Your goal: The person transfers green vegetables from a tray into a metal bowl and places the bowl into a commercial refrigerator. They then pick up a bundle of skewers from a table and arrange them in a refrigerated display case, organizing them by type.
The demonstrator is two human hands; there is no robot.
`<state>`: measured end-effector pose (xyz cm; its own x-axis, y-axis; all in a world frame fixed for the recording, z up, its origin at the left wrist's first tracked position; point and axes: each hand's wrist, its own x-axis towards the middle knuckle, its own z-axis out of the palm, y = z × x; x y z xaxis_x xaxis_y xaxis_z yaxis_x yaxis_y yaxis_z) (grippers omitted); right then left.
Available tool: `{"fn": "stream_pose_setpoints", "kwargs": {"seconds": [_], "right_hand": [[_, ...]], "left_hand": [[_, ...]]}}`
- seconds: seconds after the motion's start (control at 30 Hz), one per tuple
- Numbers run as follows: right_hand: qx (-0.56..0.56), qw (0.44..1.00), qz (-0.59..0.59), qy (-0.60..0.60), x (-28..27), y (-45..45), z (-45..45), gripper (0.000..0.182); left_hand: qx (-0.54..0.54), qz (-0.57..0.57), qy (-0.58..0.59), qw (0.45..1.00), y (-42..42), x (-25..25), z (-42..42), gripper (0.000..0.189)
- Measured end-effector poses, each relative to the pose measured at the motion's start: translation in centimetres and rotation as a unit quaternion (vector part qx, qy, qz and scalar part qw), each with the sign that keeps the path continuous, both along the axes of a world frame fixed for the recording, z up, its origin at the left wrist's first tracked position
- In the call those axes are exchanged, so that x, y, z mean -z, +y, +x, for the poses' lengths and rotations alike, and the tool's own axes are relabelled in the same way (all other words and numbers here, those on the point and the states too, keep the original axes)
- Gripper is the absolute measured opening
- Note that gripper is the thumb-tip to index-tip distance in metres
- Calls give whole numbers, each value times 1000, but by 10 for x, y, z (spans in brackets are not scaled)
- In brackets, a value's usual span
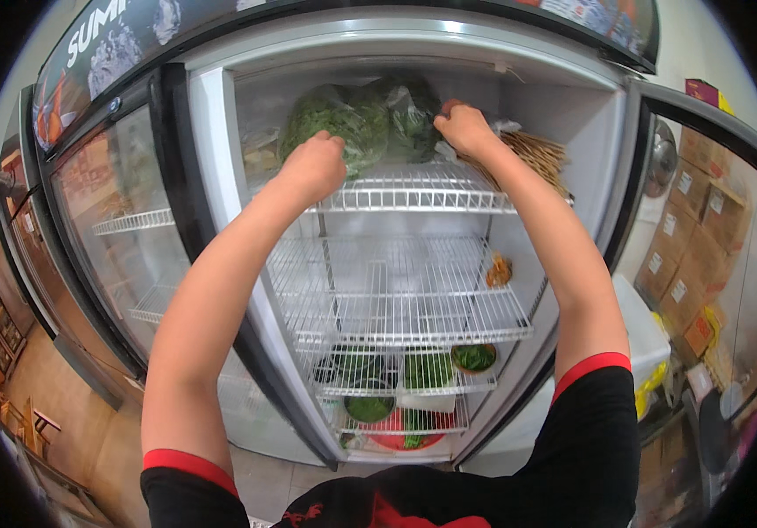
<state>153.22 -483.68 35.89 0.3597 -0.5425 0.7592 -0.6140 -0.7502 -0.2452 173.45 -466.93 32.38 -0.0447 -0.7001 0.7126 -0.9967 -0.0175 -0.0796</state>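
Note:
Two clear plastic bags of leafy greens lie on the top wire shelf (411, 195) of an upright display fridge. The left bag (358, 125) holds lighter green leaves, and darker leaves fill the right bag (414, 119). My left hand (319, 165), fingers curled, is at the front of the left bag; its fingertips are hidden behind the hand. At the right bag's right edge is my right hand (464, 129), with bent fingers. Whether either hand grips plastic cannot be made out. Just right of that hand lies a bundle of thin brown sticks (536, 158), partly covered by my forearm.
An orange-brown item (499, 270) sits on a middle shelf. Lower down are bowls of greens (474, 358) and a red basin (388, 441). The fridge door (639, 165) stands open at right, with cardboard boxes (688, 224) seen through its glass. A closed glass door (114, 198) is at left.

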Motion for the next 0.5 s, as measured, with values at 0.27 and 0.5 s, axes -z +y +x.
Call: {"fn": "stream_pose_setpoints", "kwargs": {"seconds": [0.27,0.5], "right_hand": [[55,976,22,210,-34,-117,79,46],[-59,994,-76,48,-26,-127,94,36]], "left_hand": [[-68,89,-125,986,-140,-16,9,37],[-55,-14,-113,992,-133,-45,79,18]]}}
